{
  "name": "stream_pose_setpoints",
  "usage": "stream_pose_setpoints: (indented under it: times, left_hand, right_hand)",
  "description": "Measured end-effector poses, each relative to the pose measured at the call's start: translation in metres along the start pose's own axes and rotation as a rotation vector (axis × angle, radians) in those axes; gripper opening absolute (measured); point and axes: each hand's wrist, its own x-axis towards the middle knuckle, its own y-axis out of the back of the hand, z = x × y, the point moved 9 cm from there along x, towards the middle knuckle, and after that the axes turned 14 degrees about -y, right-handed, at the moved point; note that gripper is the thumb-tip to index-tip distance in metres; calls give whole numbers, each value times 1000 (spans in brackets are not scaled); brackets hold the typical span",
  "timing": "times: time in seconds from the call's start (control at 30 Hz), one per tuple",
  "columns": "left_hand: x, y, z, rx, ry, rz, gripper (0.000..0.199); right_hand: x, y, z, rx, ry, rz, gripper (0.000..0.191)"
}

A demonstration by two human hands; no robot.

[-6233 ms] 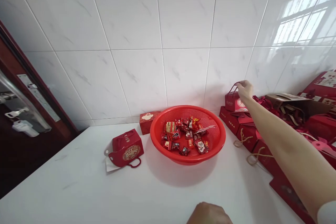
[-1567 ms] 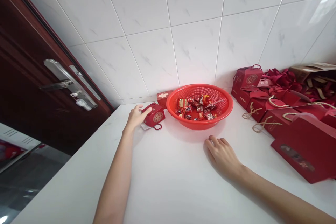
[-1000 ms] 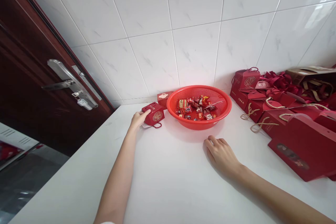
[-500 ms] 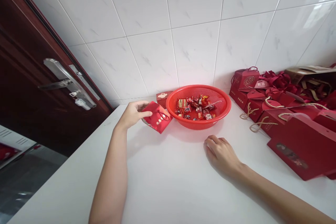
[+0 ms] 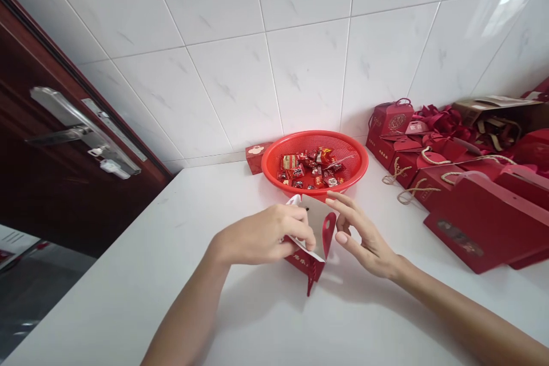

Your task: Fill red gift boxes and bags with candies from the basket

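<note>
A small red gift box (image 5: 303, 263) stands in front of the basket with its top unfolded, showing a white inside and a red cord that hangs down the front. My left hand (image 5: 274, 234) grips its left wall, fingers curled over the rim. Close by the box's right side is my right hand (image 5: 362, 240), holding nothing, its fingers apart. Just behind, a red plastic basket (image 5: 358, 174) contains several wrapped candies (image 5: 315, 168).
Beyond the basket's left edge sits another small red box (image 5: 254, 164) against the tiled wall. Red gift boxes (image 5: 493, 217) with rope handles crowd the right side. A dark door (image 5: 51, 183) with a metal handle is at the left.
My left hand has brought the red box rightward and nearer, and its top is now unfolded. My right hand has lifted from the table, opened its fingers and come beside the box.
</note>
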Motion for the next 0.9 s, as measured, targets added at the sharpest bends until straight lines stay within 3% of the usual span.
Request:
stream_pose_setpoints:
  times: [0.1,0.2,0.3,0.4,0.5,0.63,0.9]
  left_hand:
    - [9,-11,-3,70,3,-3,35]
    - [9,-17,-9,33,79,-55,11]
    - [4,-15,-12,-77,148,-76,25]
    - [-1,-6,-16,-92,202,-28,34]
    - [-4,0,-20,-22,240,6,20]
    - [-9,1,-25,49,298,11,47]
    - [-16,-6,-22,14,348,-41,57]
  right_hand:
    - [-2,5,-10,-35,57,-20,32]
    - [0,16,-10,-34,23,34,27]
    - [4,21,-1,-33,-49,72,32]
    - [7,16,6,-54,-85,-1,31]
    - [6,7,6,-142,-49,-109,21]
    - [4,1,9,-236,-67,-177,39]
    - [1,2,19,-190,-240,-221,78]
